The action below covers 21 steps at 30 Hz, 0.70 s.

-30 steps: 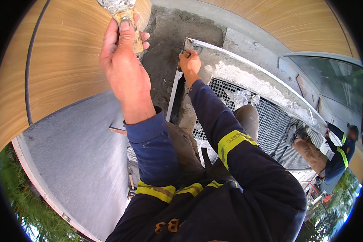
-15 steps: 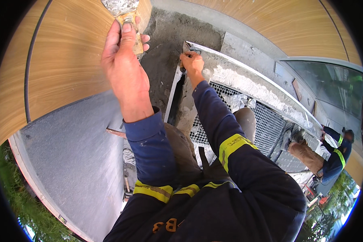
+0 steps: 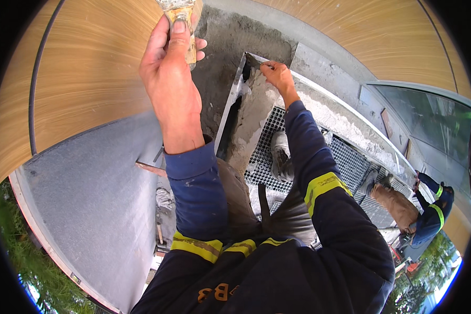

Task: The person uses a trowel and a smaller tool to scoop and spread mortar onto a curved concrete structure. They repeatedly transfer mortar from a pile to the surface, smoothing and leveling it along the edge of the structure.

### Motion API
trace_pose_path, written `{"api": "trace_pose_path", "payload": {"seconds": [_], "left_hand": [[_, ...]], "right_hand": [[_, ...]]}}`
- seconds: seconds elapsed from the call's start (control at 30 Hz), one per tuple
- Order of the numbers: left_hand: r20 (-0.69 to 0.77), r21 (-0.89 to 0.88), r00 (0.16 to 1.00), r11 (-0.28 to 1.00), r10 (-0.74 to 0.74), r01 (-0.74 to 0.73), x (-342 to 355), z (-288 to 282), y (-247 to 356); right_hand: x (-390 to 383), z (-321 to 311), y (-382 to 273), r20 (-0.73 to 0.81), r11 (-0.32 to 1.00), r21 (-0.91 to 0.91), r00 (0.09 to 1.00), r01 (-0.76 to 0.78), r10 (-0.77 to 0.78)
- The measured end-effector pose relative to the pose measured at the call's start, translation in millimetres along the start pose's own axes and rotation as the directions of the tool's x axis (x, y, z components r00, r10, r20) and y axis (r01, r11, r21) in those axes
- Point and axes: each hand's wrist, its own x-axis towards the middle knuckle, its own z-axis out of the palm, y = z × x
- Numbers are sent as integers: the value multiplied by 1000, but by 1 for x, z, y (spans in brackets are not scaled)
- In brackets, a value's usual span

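My left hand [image 3: 174, 86] is raised near the wood-grain panel. Its fingers and thumb close on the pale, worn handle of a putty knife [image 3: 182, 12], whose whitish blade runs out at the upper edge. My right hand [image 3: 280, 78] reaches to the far corner of a mortar ledge [image 3: 254, 99] with thin pale metal edging [image 3: 231, 107]. It pinches a small dark-bladed scraper [image 3: 253, 61] lying against that corner; the fingers hide its handle. A dark gap runs between the ledge and the left edging.
Black perforated grid panels [image 3: 264, 146] lie below the ledge, where my boot [image 3: 280, 157] stands. Wood-grain panels [image 3: 97, 68] rise around, with a grey slab [image 3: 94, 209] at left. Another person [image 3: 429, 220] crouches at right near a glass pane [image 3: 429, 120]. Wet-looking mortar [image 3: 235, 39] covers the far strip.
My right hand has moved right along the far end of the ledge, turning the scraper. My left hand with the putty knife has shifted slightly right. My boot has come into view on the grid.
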Motion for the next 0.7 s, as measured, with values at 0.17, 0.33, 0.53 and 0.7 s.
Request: {"api": "trace_pose_path", "payload": {"seconds": [0.17, 0.33, 0.53, 0.7], "left_hand": [[12, -7, 1000, 1000, -4, 4, 1, 5, -5], [27, -13, 1000, 1000, 6, -5, 0, 9, -4], [33, -15, 999, 1000, 0, 1, 0, 14, -8], [38, -22, 999, 1000, 3, -2, 0, 13, -9]], "right_hand": [[7, -6, -5, 65, 998, -67, 998, 18, -14], [12, -4, -5, 65, 998, -68, 998, -14, 18], [16, 2, 2, 12, 998, -43, 999, 35, -34], [3, 4, -14, -20, 995, -97, 1000, -2, 0]]}}
